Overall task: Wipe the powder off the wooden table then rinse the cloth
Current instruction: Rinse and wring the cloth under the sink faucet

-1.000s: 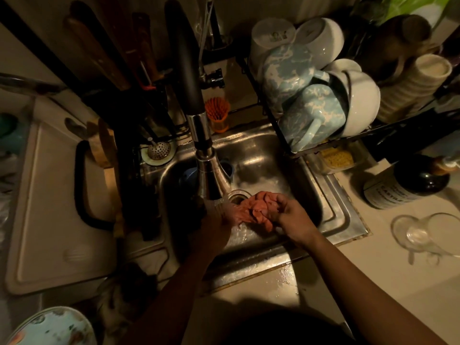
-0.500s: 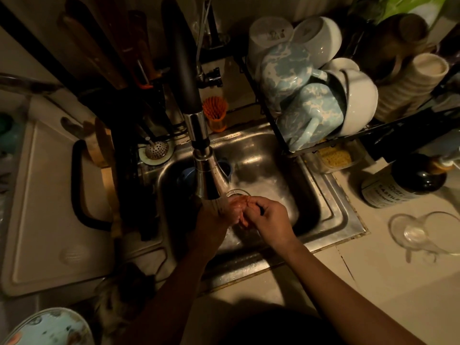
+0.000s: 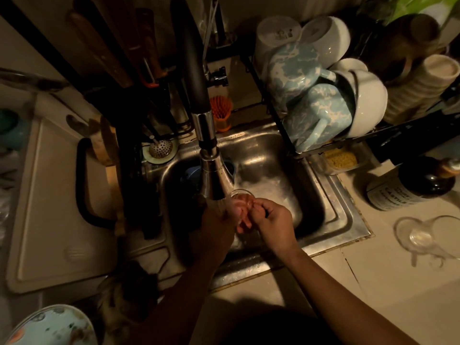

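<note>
Over the steel sink [image 3: 323, 200], both my hands hold a small pink cloth [image 3: 242, 210] just below the faucet head [image 3: 214, 175]. My left hand [image 3: 216, 227] grips the cloth from the left, partly in shadow. My right hand [image 3: 272, 222] pinches it from the right with curled fingers. Only a bunched strip of the cloth shows between the hands. Water seems to run from the faucet onto the cloth. The wooden table is out of view.
A dish rack [image 3: 278, 115] with mugs and bowls overhangs the sink's right side. A dark soap bottle [image 3: 408, 188] and a glass jug [image 3: 428, 237] sit on the right counter. A white cutting board [image 3: 49, 207] lies at left, a patterned plate [image 3: 49, 327] at bottom left.
The cloth was spread wider between my hands a second ago. Both hands have come together and bunched it up under the faucet head.
</note>
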